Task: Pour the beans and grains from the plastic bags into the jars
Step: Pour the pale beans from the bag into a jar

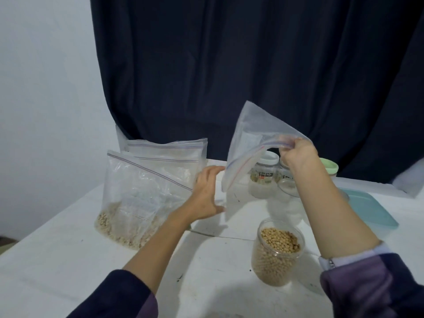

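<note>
An empty clear zip bag [250, 152] hangs in the air above the table, its zip edge pinched by my right hand [296, 154]. My left hand [206, 193] is held out with straight fingers beside the bag's lower left edge, touching or nearly touching it. In front of me stands an uncapped clear jar [276, 251] filled with yellow beans. At the left, a zip bag [135, 203] holds pale grains at its bottom, and further bags [169, 157] lean behind it.
Behind the hanging bag stand a white-lidded jar [263, 177], a second jar partly hidden by my right arm, and a green-lidded jar [330, 167]. A teal lid [369, 207] lies at the right. A white cloth [68, 260] covers the table; a dark curtain hangs behind.
</note>
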The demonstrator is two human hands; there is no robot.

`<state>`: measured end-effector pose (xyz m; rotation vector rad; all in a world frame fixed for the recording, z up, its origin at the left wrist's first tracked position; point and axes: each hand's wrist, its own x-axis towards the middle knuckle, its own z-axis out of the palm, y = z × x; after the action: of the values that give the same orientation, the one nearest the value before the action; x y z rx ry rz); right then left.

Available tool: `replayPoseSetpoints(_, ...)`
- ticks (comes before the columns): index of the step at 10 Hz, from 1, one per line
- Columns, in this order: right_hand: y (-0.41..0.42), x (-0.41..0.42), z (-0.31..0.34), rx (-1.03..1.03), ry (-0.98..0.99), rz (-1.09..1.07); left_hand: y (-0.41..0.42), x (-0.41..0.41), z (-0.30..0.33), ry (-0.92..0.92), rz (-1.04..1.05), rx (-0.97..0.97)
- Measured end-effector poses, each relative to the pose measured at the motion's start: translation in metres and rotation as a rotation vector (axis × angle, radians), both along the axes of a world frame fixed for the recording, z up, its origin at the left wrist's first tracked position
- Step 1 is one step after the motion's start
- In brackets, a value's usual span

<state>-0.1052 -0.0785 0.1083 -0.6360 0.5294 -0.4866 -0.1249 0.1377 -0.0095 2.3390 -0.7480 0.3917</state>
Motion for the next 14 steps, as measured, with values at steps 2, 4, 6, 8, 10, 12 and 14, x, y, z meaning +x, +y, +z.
replayPoseSetpoints(2,0.013,-0.011,-0.007,-0.374,0.045,0.175,-0.01,-0.014,-0.003,0.188,0.008,-0.567)
replayPoseSetpoints(4,0.011,-0.043,0.017,-0.278,-0.098,-0.059,-0.014,-0.018,0.039,0.116,-0.003,-0.93)
replayPoseSetpoints(6,-0.023,-0.068,0.026,-1.063,-0.062,-0.401,-0.041,-0.01,0.079,0.061,-0.013,-1.082)
replayPoseSetpoints(8,-0.08,-0.105,0.023,-1.479,-0.027,-0.524,-0.092,-0.015,0.1,0.101,-0.007,-1.146)
replayPoseSetpoints(10,-0.155,-0.145,0.031,-1.657,0.201,-0.663,-0.162,-0.024,0.1,0.237,-0.006,-1.091)
replayPoseSetpoints(12,-0.239,-0.159,0.029,-1.67,0.296,-0.61,-0.24,-0.034,0.082,0.441,0.082,-0.997)
replayPoseSetpoints(14,-0.299,-0.16,0.02,-1.645,0.522,-0.559,-0.298,-0.045,0.058,0.599,0.129,-0.823)
